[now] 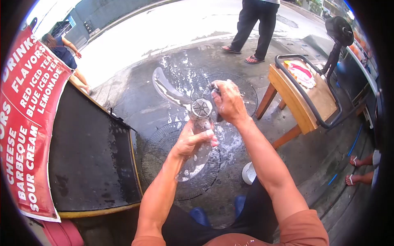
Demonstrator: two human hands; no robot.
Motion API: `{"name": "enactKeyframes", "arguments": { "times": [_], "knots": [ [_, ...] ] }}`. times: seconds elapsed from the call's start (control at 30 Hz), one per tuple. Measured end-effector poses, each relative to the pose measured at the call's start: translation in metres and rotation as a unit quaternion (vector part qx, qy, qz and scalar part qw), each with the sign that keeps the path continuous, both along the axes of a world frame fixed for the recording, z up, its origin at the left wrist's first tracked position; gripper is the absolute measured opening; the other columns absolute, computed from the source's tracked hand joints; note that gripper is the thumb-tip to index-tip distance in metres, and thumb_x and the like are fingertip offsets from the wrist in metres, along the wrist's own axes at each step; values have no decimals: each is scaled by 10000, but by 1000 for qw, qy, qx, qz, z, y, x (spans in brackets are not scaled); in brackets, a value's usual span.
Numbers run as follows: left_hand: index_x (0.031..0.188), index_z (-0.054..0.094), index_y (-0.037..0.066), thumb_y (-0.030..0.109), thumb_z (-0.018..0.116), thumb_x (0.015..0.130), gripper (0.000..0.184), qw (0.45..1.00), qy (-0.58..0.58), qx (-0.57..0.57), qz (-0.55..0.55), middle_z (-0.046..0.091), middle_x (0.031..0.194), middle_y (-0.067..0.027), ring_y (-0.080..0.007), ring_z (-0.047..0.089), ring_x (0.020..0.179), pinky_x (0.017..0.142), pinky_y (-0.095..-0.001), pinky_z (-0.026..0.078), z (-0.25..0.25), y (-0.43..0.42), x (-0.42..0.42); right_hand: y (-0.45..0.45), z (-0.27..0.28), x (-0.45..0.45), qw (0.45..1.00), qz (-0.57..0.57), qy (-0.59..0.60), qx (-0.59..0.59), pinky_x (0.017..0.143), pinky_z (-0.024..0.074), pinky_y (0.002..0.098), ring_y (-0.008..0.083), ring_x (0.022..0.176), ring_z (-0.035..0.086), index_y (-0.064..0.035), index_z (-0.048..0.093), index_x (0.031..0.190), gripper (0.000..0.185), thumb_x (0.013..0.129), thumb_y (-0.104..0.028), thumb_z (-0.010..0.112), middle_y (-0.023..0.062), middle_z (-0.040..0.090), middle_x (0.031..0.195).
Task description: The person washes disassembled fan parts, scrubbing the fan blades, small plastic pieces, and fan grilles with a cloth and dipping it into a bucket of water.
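Note:
A clear plastic fan blade [167,89] with soap suds on it is held up in front of me. Its round hub [201,108] faces me. My left hand [193,141] is closed around the lower blade just below the hub. My right hand [230,100] is closed over the blade on the right, pressing a dark, soapy scrubbing pad [213,87] against it; the pad is mostly hidden by the fingers. Beneath, two wire fan grilles, a far one [248,88] and a near one [154,164], lie on the wet ground.
At right, a wooden table [283,84] carries a black tubular frame and a cloth [301,74]. A black fan motor [339,30] stands behind it. A white container [248,173] sits near my knee. A black board [94,156] and red banner [33,123] fill the left. Other people stand nearby.

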State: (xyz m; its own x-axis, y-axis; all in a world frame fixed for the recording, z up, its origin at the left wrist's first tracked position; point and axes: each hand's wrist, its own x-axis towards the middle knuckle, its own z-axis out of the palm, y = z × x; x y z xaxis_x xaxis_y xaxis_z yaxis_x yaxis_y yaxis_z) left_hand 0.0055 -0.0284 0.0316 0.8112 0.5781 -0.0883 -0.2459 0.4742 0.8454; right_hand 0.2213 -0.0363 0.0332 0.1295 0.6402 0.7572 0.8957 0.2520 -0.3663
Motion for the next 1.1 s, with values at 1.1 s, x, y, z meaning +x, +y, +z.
{"name": "enactKeyframes", "arguments": {
  "times": [1.1],
  "knots": [
    [1523, -48, -41, 156, 891, 700, 1265, 837, 402, 159, 334, 440, 1424, -361, -399, 516, 1310, 1115, -415, 416, -95, 42, 1, -24, 35, -58, 1000, -5, 4, 23, 648, 572, 412, 329, 752, 696, -53, 607, 1093, 338, 796, -80, 767, 127, 655, 909]
  ]
}}
